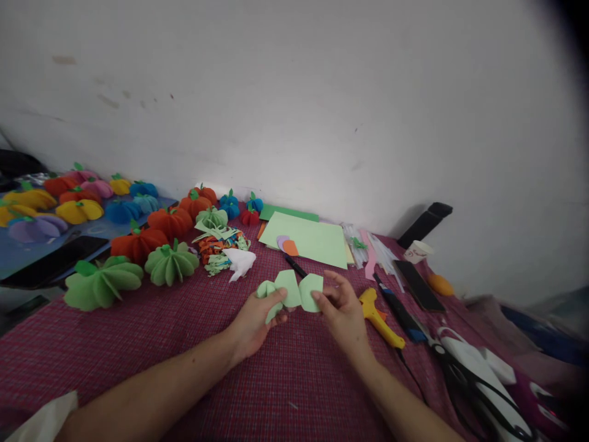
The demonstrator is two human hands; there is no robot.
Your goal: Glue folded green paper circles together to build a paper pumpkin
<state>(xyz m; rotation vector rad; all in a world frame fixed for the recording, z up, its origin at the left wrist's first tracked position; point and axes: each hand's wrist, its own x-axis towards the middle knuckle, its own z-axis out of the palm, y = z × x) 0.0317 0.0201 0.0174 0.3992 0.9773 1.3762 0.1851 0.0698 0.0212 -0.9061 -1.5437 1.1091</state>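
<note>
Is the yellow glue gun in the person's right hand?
No, the glue gun lies on the tablecloth; the right hand holds green paper.

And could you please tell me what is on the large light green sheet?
An orange cutout and a purple cutout lie on the light green sheet, near its front edge. The orange one overlaps the purple, so the covered part cannot be seen.

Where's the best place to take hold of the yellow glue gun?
Take the yellow glue gun by its slim near part, probably the handle, from the left with the right hand: that part slants toward the person, and the hand is on that side, while a black-and-blue tool lies along its right.
</note>
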